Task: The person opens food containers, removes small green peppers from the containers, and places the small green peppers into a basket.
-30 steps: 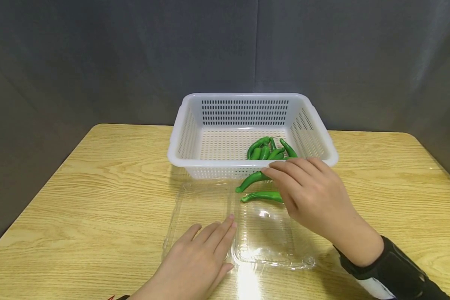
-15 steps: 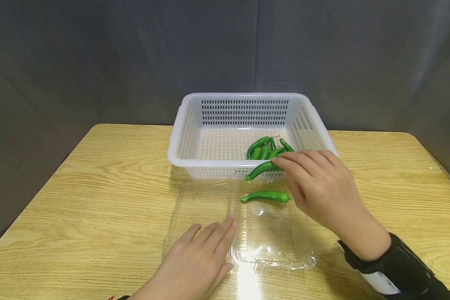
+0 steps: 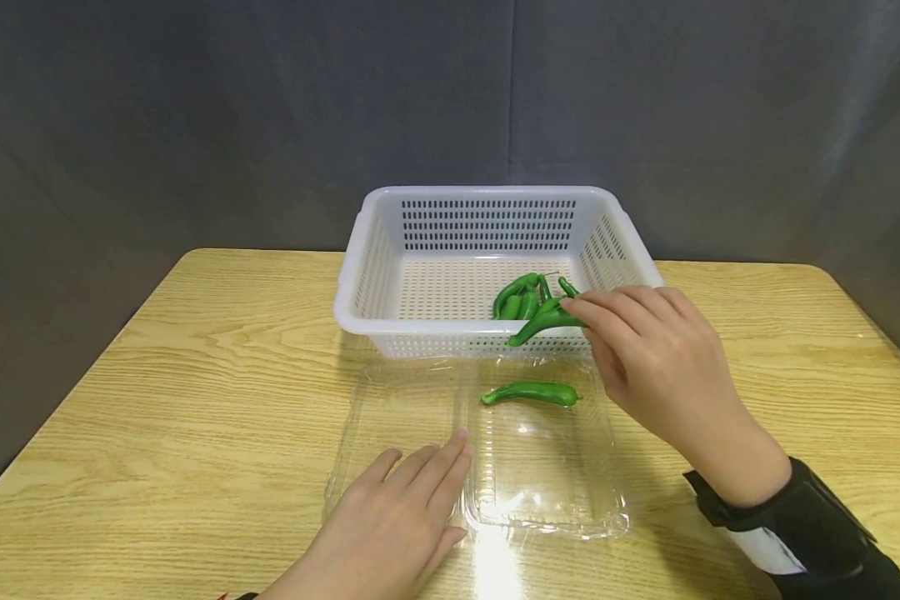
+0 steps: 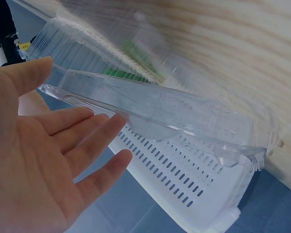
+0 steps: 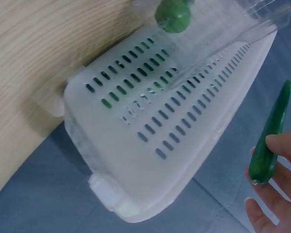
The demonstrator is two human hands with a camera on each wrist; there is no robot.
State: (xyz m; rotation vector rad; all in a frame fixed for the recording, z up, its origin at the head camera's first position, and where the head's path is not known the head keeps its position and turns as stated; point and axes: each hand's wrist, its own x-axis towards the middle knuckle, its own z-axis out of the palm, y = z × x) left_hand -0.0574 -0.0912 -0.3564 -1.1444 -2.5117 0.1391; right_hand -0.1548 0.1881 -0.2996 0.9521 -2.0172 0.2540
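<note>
My right hand [image 3: 656,362] pinches a green chili pepper [image 3: 536,327] at the front right rim of the white basket [image 3: 420,327]; the right wrist view shows this pepper [image 5: 270,141] between thumb and fingers. In front of the basket lies an unfolded clear plastic clamshell box [image 3: 540,467]. One green pepper [image 3: 532,393] rests at the far end of its right half. With fingers extended, my left hand [image 3: 393,517] rests on the left half near the hinge. From the left wrist view, the left palm [image 4: 39,160] is beside the clear plastic [image 4: 150,107].
Several more green peppers [image 3: 525,300] lie inside the basket at its front right corner. The wooden table [image 3: 195,400] extends to both sides, with a dark grey curtain [image 3: 270,125] behind it.
My right hand has lifted the pinched pepper from above the clear box up and rightward to the basket's rim. The other pepper stays in the box, and my left hand has not moved.
</note>
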